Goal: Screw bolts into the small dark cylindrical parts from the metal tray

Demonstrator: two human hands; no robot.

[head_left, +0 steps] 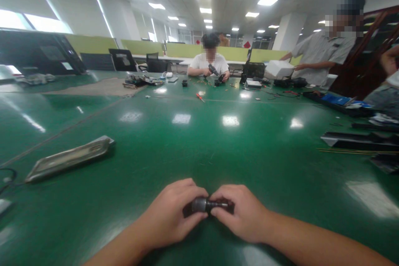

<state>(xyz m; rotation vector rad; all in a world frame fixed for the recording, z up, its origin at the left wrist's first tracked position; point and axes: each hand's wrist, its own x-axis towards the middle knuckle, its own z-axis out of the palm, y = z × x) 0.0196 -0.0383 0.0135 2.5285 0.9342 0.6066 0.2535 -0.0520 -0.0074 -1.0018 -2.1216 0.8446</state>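
Dark cylindrical metal part (207, 205) is being pinched between left hand (173, 214) and right hand (245, 212), both closed on it; a loosening grip risks it rolling across glossy green table (199, 149).

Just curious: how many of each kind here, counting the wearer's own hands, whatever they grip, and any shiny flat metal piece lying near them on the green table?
Hands: 2, the left hand and the right hand
Dark cylindrical part, gripped by both: 1
Flat metal plate, lying apart to the left: 1
Total: 4
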